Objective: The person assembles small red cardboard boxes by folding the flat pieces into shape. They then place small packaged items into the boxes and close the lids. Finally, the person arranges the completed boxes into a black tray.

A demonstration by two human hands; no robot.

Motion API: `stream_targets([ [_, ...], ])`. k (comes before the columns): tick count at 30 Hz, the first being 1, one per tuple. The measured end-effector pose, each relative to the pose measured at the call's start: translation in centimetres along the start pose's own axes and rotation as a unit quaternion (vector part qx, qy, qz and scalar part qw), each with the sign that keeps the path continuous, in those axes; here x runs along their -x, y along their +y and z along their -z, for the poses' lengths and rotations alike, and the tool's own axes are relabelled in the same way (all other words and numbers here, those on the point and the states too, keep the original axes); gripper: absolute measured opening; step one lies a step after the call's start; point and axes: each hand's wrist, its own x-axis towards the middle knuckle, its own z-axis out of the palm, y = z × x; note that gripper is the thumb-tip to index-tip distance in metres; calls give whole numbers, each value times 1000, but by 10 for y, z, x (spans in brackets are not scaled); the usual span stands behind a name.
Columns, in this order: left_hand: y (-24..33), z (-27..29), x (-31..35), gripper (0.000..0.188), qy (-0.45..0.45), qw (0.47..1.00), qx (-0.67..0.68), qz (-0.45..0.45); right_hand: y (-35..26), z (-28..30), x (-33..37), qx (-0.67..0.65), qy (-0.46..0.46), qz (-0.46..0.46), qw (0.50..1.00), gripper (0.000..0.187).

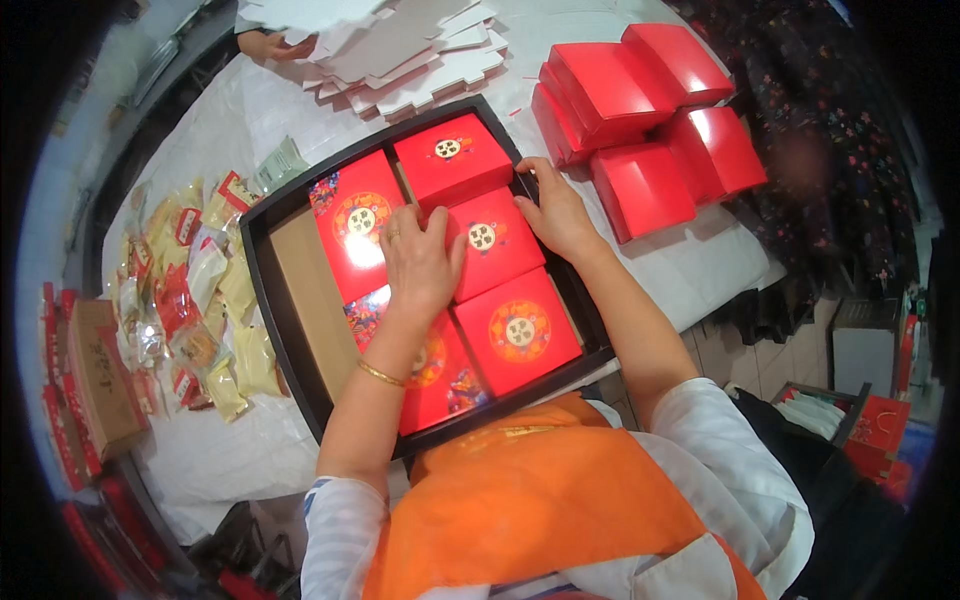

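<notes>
A black-rimmed tray [283, 335] lies in front of me with several red gift boxes in it, printed with round patterned emblems. My left hand [420, 262] rests on the boxes with bent, parted fingers, between the upper left box [350, 215] and the middle right box [500, 245]. At the tray's right rim is my right hand [556, 212], thumb and forefinger apart, the thumb touching the middle right box. The top right box [455, 170] sits higher and shows its front side. My left forearm partly covers the lower left box [435, 375].
Plain red boxes [640, 110] are stacked at the far right of the white-covered table. White folded card sheets [410, 55] pile up at the back, with another person's hand [277, 45] beside them. Wrapped snack packets [190, 290] lie left of the tray, near a brown carton [105, 375].
</notes>
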Motion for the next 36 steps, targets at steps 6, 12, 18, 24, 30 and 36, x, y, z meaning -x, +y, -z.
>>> stream_targets([
  [6,5,-4,13,42,10,1000,-8,-3,-14,9,21,40,3,1,999,41],
  [12,12,4,26,46,5,999,50,5,-29,22,46,96,-9,-48,994,49],
  [18,20,6,32,44,33,997,74,-5,-32,23,32,141,88,95,982,45],
  [24,24,4,33,41,47,996,78,18,-30,28,14,164,24,176,970,42],
  [30,27,2,39,36,64,995,77,24,-27,17,17,160,79,201,963,32],
  [36,29,4,39,33,67,993,80,46,-32,12,12,139,115,209,961,31],
])
